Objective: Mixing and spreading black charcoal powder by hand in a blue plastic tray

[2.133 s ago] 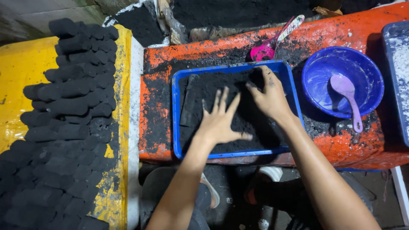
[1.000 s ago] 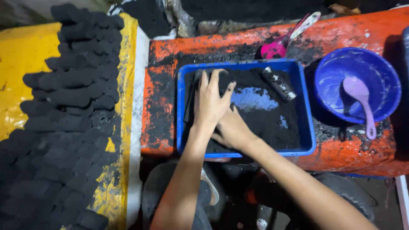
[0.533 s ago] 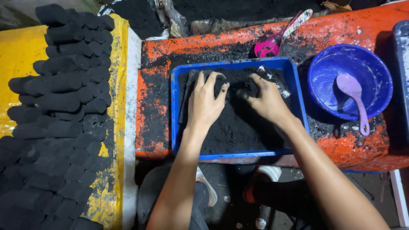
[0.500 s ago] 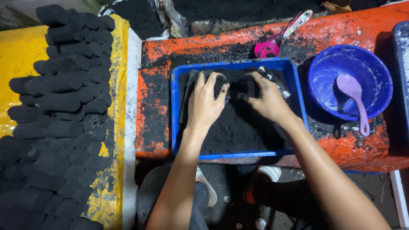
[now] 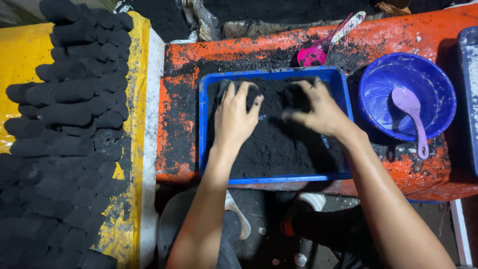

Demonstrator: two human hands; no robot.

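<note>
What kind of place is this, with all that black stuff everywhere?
Probably a small workshop where black powder is shaped by hand into lumps. Both hands, left hand and right hand, dig in black powder in a blue tray, and rows of black lumps lie on a yellow sheet.

Black powder (image 5: 279, 149) is filling a bright blue tray (image 5: 202, 134) on an orange, black-smeared surface (image 5: 175, 109). At three o'clock a blue bowl (image 5: 433, 79) is holding a lilac spoon (image 5: 411, 112); at twelve, a magenta scoop (image 5: 314, 52). At nine, black briquettes (image 5: 69, 114) are covering yellow sheeting (image 5: 20, 60).
</note>
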